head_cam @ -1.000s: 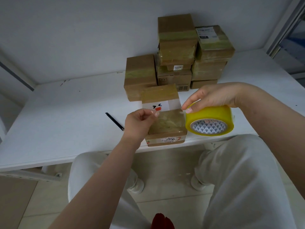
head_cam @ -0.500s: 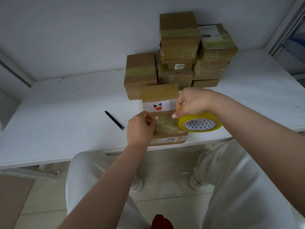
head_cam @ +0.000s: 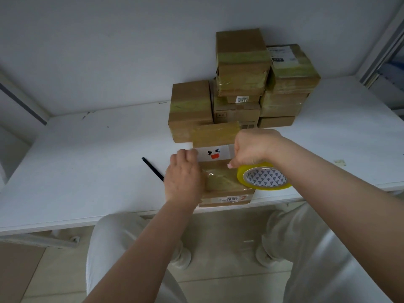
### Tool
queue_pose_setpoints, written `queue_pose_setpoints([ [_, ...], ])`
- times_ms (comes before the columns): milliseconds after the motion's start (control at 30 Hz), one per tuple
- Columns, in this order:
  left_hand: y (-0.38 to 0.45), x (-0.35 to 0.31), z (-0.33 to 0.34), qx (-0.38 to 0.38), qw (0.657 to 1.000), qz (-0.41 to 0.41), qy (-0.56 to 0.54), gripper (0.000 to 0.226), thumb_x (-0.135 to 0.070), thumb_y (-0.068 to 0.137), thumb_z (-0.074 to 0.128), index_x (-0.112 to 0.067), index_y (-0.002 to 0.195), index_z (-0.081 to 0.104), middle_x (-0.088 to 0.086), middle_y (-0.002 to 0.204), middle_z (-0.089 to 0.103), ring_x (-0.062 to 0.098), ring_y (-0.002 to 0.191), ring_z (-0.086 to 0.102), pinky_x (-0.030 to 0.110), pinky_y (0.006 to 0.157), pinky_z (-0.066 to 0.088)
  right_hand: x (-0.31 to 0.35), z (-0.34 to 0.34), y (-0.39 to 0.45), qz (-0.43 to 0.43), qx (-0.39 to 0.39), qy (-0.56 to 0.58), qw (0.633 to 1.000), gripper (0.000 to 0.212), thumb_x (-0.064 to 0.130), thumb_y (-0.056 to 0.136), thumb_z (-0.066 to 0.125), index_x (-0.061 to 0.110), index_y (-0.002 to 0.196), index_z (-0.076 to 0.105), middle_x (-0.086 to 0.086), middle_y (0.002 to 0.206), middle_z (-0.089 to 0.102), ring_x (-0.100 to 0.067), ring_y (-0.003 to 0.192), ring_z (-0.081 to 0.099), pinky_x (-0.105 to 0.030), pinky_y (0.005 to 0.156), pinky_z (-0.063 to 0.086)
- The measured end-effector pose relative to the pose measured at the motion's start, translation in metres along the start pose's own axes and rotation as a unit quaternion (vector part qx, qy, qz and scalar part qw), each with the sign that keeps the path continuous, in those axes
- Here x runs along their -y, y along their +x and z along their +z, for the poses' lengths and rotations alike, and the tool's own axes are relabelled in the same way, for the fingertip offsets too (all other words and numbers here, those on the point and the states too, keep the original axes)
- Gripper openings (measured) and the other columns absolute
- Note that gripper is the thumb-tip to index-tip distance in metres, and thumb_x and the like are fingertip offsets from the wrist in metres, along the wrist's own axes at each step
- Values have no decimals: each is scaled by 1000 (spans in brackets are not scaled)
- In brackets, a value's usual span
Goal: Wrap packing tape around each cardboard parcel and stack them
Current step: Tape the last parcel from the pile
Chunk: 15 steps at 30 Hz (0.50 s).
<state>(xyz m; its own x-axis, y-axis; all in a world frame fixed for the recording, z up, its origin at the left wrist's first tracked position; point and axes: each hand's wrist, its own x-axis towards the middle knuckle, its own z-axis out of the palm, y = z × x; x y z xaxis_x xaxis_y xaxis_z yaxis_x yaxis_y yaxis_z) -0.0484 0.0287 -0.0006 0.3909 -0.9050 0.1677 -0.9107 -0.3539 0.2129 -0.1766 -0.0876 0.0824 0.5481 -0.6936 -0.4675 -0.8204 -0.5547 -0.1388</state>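
While the parcel [head_cam: 223,171] lies at the near edge of the white table [head_cam: 87,167], both hands work on it from either side. The left hand [head_cam: 183,178] rests against the box's left side, its fingers curled over the top edge and pressing down the free end of a clear strip of tape [head_cam: 220,178] that runs across the lid. The right hand [head_cam: 253,149] grips the yellow tape roll [head_cam: 264,177] from above, fingers bent round its rim; the roll hangs tilted at the box's right side, its patterned core facing the camera, touching or just off the box edge. A white sticker with a small face [head_cam: 215,153] shows on the lid between the two hands, and a printed label lies on the box's near face.

Behind the parcel, against the wall, stands a stack of taped boxes [head_cam: 240,73], several high, with one lower box to its left. A black pen [head_cam: 153,169] lies on the table just left of the left hand.
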Motion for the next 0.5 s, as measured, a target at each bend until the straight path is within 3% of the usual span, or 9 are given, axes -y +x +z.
queue_pose_setpoints([
  [67,-10,-10,10,30,987,154,-26,60,-44,95,46,-7,143,42,14,147,43,32,139,34,44,113,28,0,0,-1,0,-3,-8,1000,40,50,86,64,17,68,55,2,71,56,-19,75,57,-30,69,43],
  [100,-16,-16,15,90,974,205,-20,73,-53,96,32,-7,151,27,14,158,25,31,148,16,47,119,14,0,0,-1,-1,-2,-9,1000,40,49,88,62,17,66,52,2,69,54,-19,71,55,-30,68,42],
  [167,-24,-25,28,206,952,224,21,90,-69,89,15,-12,153,-15,6,161,-17,22,147,-21,45,119,-7,-4,-1,-3,-15,14,6,1000,35,44,90,60,16,70,58,0,71,56,-18,69,54,-32,66,42],
  [233,-27,-26,37,217,949,220,67,97,-77,85,16,-16,141,-35,4,156,-32,22,142,-32,45,116,-14,-9,-3,-5,-24,35,39,998,29,41,90,61,13,89,69,-4,87,65,-20,83,62,-34,72,49],
  [300,-28,-26,39,210,949,217,88,105,-80,84,25,-17,139,-38,5,155,-34,23,142,-33,46,115,-15,-13,-4,-7,-17,46,53,997,30,39,89,63,13,100,70,-5,96,67,-22,92,63,-34,76,50],
  [433,-25,-27,38,221,945,216,111,112,-80,83,37,-16,148,-28,7,156,-34,24,142,-34,48,115,-13,-21,7,-9,39,46,-44,997,23,40,89,59,20,78,57,2,84,60,-19,83,59,-30,69,42],
  [500,-25,-29,38,228,943,213,119,114,-79,82,40,-16,149,-27,7,156,-35,24,142,-34,50,116,-13,-23,13,-8,56,45,-59,996,20,40,88,56,21,81,58,4,85,61,-17,83,58,-30,70,41],
])
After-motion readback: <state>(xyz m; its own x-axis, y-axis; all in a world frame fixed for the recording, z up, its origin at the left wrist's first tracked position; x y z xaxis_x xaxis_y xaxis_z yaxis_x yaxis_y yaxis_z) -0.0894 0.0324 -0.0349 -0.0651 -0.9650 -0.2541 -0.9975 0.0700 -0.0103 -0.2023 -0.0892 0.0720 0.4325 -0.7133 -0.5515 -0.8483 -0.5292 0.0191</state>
